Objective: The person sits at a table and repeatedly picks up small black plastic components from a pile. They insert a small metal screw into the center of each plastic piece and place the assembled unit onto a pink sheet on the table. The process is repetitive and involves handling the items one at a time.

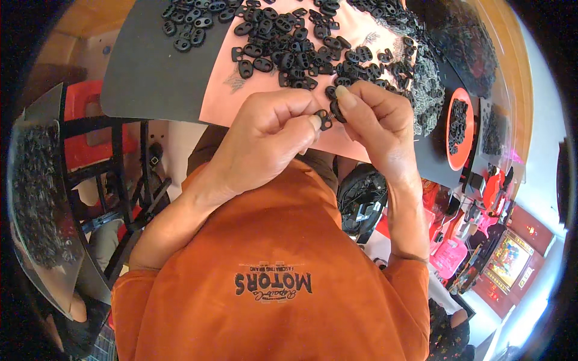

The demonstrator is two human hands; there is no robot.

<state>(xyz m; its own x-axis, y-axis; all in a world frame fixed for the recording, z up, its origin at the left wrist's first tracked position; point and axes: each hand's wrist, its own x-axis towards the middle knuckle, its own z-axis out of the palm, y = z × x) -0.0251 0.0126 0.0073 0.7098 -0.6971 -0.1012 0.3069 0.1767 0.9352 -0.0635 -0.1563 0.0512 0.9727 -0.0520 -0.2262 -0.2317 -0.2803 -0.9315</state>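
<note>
Two small black plastic toggles (330, 115), pinched together.

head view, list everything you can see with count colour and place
small plastic pieces: too many to count, black, heaped on the sheets at top
pink sheet: one, pink, on the table under the pile
dark sheet: one, dark grey, left of the pink sheet
orange dish: one, orange, at right, holding black pieces
held pieces: apparently two, black, pinched between both hands
orange shirt: one, orange, lower centre
left hand: one, fingertips on a held piece
right hand: one, thumb and fingers on a held piece
</note>
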